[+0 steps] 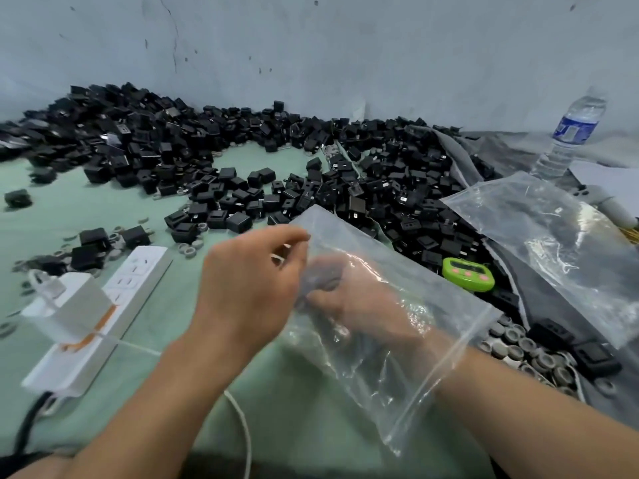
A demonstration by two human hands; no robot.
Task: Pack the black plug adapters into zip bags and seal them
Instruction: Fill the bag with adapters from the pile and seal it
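Observation:
A clear zip bag is held up over the green table, its open zip end toward me. My right hand is inside it up to the wrist and shows blurred through the plastic. Its fingers curl round a dark shape that looks like a black plug adapter. My left hand is outside the bag and pinches its left side between thumb and fingers. A big heap of black plug adapters covers the table from the far left to the right.
A white power strip with a white charger lies at the left, and a white cable runs toward me. At the right are a second clear bag, a green timer, grey rings and a water bottle.

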